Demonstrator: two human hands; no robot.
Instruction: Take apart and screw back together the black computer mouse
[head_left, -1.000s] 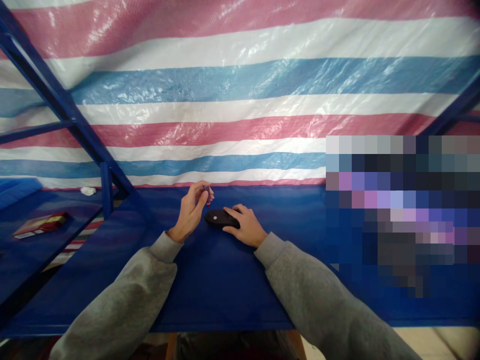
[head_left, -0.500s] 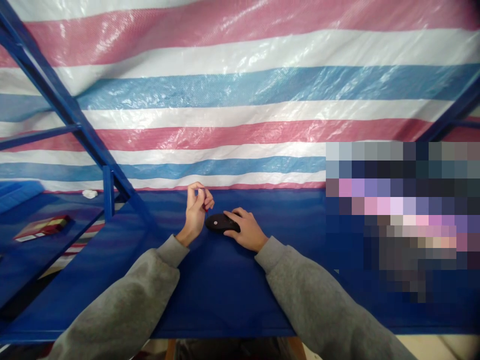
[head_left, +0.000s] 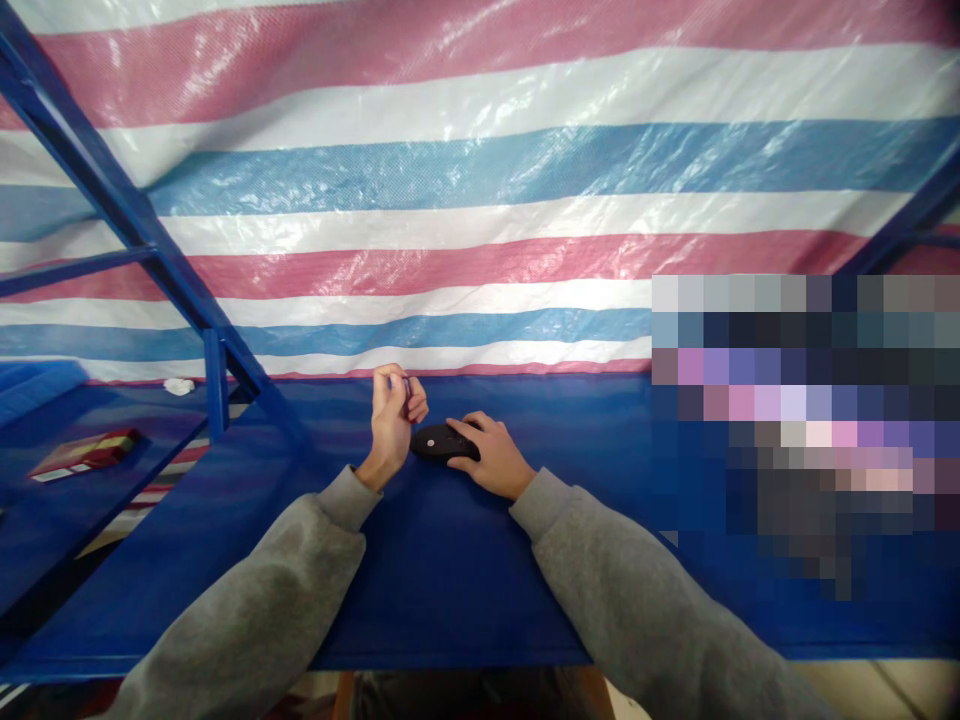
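Here, right bare hand (head_left: 497,455): closed over a black, rounded plastic mouse (head_left: 437,442), thumb along its near side, fingers along its far side.
Mouse: lying flat on the smooth blue tabletop (head_left: 450,580), a pale dot on its left part, its right end under that hand.
Left bare hand (head_left: 390,412): raised just beside the mouse's left end, fingers curled inward; thumb and forefinger seem to pinch a small, slim, dark thing (head_left: 407,382), mostly hidden from where I stand.
Hands: apart from each other.
Thick grey fabric sleeves (head_left: 277,575): covering both forearms down to the wrists.
Red, white and blue striped plastic sheet (head_left: 465,175): hanging behind the tabletop.
Second blue tabletop (head_left: 52,520), off left: bearing a flat red box (head_left: 86,453) with a yellowish band, a crumpled white wad (head_left: 179,386) and a bright blue tray (head_left: 41,390).
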